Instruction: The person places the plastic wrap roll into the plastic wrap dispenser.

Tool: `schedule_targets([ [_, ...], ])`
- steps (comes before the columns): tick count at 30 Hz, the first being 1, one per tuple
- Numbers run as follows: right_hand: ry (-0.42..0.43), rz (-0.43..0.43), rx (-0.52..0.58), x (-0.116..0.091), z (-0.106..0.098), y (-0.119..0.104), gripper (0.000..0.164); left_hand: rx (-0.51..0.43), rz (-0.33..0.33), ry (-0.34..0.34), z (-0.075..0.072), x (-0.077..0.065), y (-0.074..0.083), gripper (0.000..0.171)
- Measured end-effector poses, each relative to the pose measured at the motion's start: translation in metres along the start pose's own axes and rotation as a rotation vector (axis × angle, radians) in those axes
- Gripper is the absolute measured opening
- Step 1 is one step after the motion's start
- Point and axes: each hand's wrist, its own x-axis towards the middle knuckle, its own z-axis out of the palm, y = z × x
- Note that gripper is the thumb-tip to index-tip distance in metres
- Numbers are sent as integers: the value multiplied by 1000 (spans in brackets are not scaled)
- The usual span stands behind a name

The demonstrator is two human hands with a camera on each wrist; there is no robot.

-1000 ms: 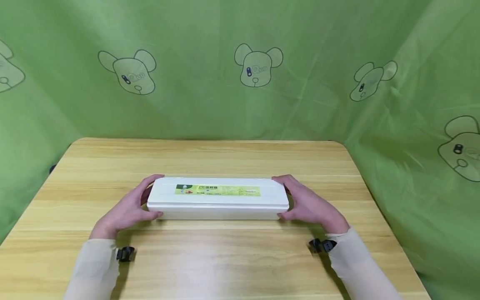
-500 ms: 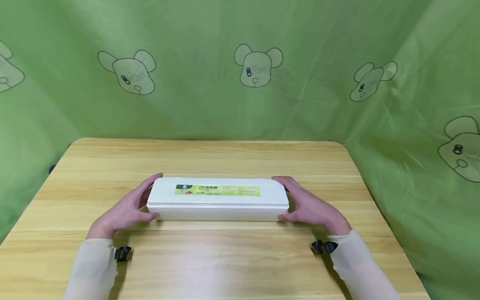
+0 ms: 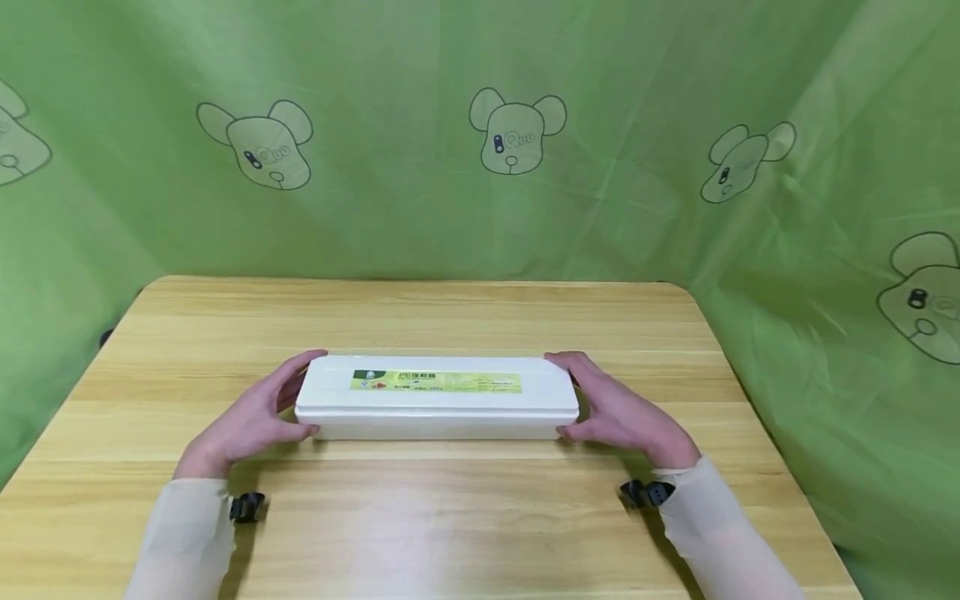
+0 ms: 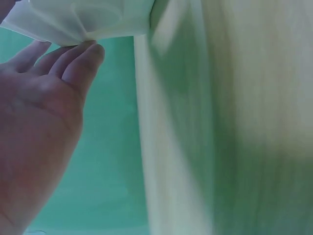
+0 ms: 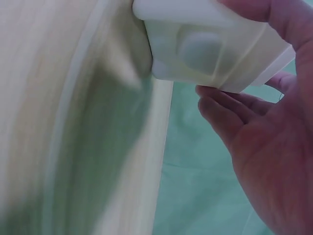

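A long white cling film box (image 3: 437, 427) with a yellow-green label on its lid lies crosswise on the wooden table. Its lid is down. My left hand (image 3: 251, 421) grips the left end, thumb on the front side and fingers at the back edge. At the other end my right hand (image 3: 622, 408) holds the box the same way. In the left wrist view, fingertips (image 4: 85, 61) touch the box's edge. The right wrist view shows the box's end face (image 5: 200, 51) with a round recess, between thumb and fingers.
The light wooden table (image 3: 420, 517) has rounded far corners. Green curtains (image 3: 405, 225) printed with bear-like heads hang behind it and along the sides. A small black device (image 3: 247, 507) sits at the left wrist, another black device (image 3: 647, 493) at the right.
Both hands stay on the ends of the box. The left thumb has slid slightly left along the front; the box stays in nearly the same place.
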Motion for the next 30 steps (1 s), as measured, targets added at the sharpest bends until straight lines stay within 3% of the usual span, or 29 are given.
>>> schedule_targets([
  [5, -20, -27, -53, 0, -3, -2, 95, 66, -12, 4, 0, 1, 4, 95],
  [11, -21, -16, -66, 3, -4, -2, 97, 37, 18, -3, 0, 2, 3, 96],
  [16, -34, 33, -3, 4, -4, -4, 98, -10, 49, -13, 1, 1, 0, 97],
  [24, -36, 117, 97, 0, -8, -2, 109, -23, 16, -10, 1, 2, 2, 98],
  [30, -36, 75, 167, 1, -8, 1, 98, -19, 4, 4, 3, 2, 2, 98],
])
